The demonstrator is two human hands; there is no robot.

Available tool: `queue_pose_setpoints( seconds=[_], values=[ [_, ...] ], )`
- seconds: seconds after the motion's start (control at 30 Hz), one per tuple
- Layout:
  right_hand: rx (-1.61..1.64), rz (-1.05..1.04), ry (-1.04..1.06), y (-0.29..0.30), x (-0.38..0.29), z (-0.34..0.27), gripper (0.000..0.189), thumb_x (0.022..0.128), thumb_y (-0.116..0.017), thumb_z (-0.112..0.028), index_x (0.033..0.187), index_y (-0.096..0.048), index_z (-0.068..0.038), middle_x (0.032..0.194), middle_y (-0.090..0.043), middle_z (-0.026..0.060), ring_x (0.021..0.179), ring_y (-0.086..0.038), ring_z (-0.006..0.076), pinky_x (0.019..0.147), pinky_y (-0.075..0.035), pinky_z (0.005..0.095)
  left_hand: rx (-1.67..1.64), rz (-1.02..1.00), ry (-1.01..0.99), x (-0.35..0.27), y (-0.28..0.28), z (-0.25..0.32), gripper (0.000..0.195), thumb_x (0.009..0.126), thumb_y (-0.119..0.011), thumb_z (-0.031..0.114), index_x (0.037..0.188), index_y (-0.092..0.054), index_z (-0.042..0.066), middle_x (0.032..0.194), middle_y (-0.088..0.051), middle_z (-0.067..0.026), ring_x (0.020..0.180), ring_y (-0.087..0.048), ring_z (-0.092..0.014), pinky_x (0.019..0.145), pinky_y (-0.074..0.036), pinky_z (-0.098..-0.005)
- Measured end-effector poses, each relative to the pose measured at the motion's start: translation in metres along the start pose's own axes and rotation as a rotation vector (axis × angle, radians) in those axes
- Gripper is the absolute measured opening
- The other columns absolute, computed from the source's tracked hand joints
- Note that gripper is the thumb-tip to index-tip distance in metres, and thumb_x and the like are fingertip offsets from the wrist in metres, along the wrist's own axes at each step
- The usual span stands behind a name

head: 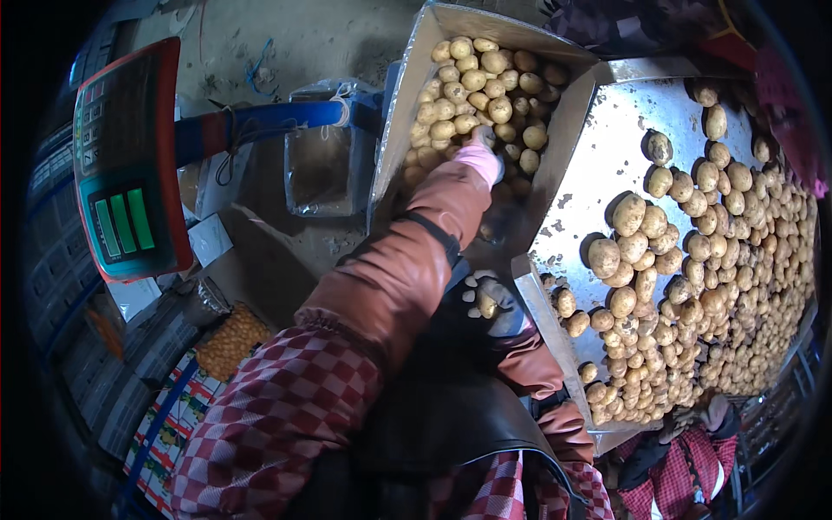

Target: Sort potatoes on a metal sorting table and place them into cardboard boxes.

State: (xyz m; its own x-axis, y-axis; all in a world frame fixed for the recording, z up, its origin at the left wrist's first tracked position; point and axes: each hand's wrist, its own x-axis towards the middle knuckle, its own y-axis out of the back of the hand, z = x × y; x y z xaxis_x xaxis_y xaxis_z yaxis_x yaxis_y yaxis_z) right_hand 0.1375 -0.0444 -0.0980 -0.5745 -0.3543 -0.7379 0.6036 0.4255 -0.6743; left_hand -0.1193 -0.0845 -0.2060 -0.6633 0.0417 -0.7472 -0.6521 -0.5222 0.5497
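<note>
My left hand (482,142), gloved and sleeved in brown leather-like material, reaches down into a lined cardboard box (580,107). It touches the heap of potatoes (473,80) inside. Its fingers are partly hidden, so whether they grip a potato does not show. Below the box, in shadow, my right hand (504,312) in a worn glove is curled around a single potato (486,304). That hand is beside the raised edge of a metal sorting table (585,169), where many loose potatoes (650,299) lie.
A scale display (130,169) on a blue post (273,125) stands left of the box. Behind the post is a plastic-lined container (322,162). Stacked cartons (172,429) and a net bag of produce (233,341) sit lower left. Another person (682,455) works at the table's lower right.
</note>
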Motion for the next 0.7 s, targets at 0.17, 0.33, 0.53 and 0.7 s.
queue_pose_setpoints(
  seconds=[0.17, 0.33, 0.53, 0.7],
  values=[
    [0.046, 0.053, 0.084, -0.012, -0.006, 0.001, 0.030, 0.094, -0.062, -0.022, 0.119, -0.056, -0.006, 0.105, -0.059, 0.0095, 0.091, -0.061, 0.0223, 0.066, -0.056, 0.0326, -0.066, -0.096, 0.036, 0.015, -0.001, 0.003, 0.073, 0.076, -0.076, 0.030, 0.138, -0.039, 0.020, 0.134, -0.057, -0.0152, 0.122, -0.058, -0.033, 0.101, -0.045, -0.0430],
    [0.165, 0.167, 0.131, -0.024, -0.006, 0.001, 0.025, 0.094, -0.062, -0.022, 0.113, -0.059, -0.008, 0.105, -0.060, 0.0086, 0.091, -0.061, 0.0211, 0.064, -0.054, 0.0308, -0.111, -0.106, -0.029, 0.018, 0.005, -0.001, 0.077, 0.075, -0.077, 0.032, 0.141, -0.038, 0.021, 0.138, -0.055, -0.0151, 0.122, -0.058, -0.034, 0.102, -0.045, -0.0437],
    [0.047, -0.039, 0.143, -0.016, 0.008, -0.002, 0.048, 0.100, -0.051, -0.043, 0.136, -0.050, -0.011, 0.105, -0.064, 0.0103, 0.091, -0.063, 0.0242, 0.066, -0.054, 0.0353, -0.210, -0.031, -0.018, -0.014, 0.031, 0.006, 0.052, 0.083, -0.076, 0.019, 0.127, -0.052, 0.008, 0.111, -0.069, -0.0121, 0.086, -0.067, -0.021, 0.072, -0.054, -0.0385],
    [0.255, -0.339, 0.127, -0.066, 0.011, -0.001, 0.049, 0.098, -0.055, -0.019, 0.144, -0.037, -0.015, 0.137, -0.048, 0.0150, 0.109, -0.059, 0.0309, 0.078, -0.058, 0.0442, -0.388, 0.152, -0.479, -0.136, 0.096, -0.027, 0.019, 0.088, -0.071, 0.019, 0.104, -0.066, 0.010, 0.087, -0.070, -0.0137, 0.077, -0.069, -0.023, 0.068, -0.054, -0.0369]
  ],
)
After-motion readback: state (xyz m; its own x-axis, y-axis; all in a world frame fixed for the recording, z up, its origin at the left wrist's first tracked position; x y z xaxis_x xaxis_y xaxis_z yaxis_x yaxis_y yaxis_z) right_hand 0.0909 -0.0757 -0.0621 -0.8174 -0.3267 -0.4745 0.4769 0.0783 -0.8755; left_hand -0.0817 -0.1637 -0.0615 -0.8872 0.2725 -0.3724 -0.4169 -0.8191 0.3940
